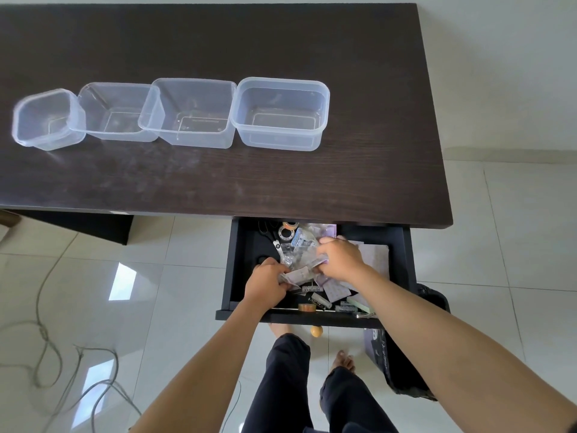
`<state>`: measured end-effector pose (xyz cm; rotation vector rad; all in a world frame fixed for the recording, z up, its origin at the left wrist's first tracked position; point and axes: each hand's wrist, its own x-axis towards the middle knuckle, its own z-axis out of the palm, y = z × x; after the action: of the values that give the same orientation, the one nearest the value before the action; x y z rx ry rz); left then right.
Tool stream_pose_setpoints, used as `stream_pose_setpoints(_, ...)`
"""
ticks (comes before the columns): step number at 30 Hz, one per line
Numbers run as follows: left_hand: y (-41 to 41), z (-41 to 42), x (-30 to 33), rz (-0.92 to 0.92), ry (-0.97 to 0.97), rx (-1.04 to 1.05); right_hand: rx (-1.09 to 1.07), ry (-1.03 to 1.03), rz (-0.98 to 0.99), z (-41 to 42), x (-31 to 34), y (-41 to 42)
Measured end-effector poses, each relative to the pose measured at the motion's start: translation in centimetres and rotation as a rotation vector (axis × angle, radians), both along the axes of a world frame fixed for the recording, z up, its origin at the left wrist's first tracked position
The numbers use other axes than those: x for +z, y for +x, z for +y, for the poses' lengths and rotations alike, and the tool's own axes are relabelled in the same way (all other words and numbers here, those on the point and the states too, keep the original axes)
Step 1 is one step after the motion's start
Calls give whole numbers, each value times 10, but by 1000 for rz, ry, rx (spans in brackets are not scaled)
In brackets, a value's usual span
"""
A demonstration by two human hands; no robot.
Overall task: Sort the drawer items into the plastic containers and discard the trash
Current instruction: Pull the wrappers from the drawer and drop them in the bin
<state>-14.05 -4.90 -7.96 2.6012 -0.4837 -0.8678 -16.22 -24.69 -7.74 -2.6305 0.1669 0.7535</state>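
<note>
**Both hands in the drawer, containers waiting empty**

Four clear containers [280, 114] stand bare on the dark desk [218, 182]. Below, the open drawer [246, 245] holds the clutter. The left hand [265, 284] and right hand [340, 259] pinch paper slips [296, 275] together; better to lift one kind at a time, leaving the tape rolls [286, 234].

Four containers [193, 112], two hands [303, 270]

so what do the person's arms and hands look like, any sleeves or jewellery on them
Both forearms are bare up to the frame edge: no sleeves, watch or bracelets show. The left hand and right hand wear no gloves, and no rings are visible, though the fingers are partly hidden. Lower down the person wears dark trousers, with bare feet.
</note>
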Motion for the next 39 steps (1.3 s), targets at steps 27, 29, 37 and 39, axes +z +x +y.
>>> stream_pose_setpoints(27, -15, -30, 81, -173, -227, -8, -317, 196, -587, -25, 65, -62)
stream_pose_setpoints(29, -11, -41, 94, -187, -236, -49, -329, 203, -623, -37, 80, -65)
stream_pose_setpoints(37, -20, -95, 146, -292, -326, -138, -401, 105, -822, -84, 124, -97)
stream_pose_setpoints(39, -33, -112, 155, -330, -377, -163, -456, 72, -904, -96, 127, -116)
